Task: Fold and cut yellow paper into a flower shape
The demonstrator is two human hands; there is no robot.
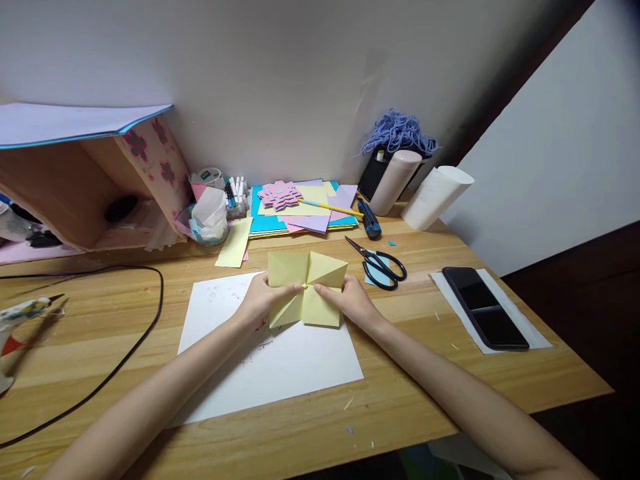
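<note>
A folded piece of yellow paper (324,308), creased into four square flaps that meet at a centre, is held above the desk by both hands. My left hand (263,297) grips its left side, thumb pressed near the centre. On the right side my right hand (350,298) does the same, its thumb also close to the middle. The fingers behind the paper are hidden. Beneath lies a white sheet (300,360) with small dark and red marks. Black-handled scissors (383,265) rest right of the paper, partly over a light blue paper piece (376,272).
A hot glue gun (23,317) and a black cable (159,313) lie at left, near an open cardboard box (165,177). At the back are stacked coloured papers (320,223), a pink paper flower (280,195), a utility knife (369,219) and a white roll (435,197). A phone (485,308) lies right.
</note>
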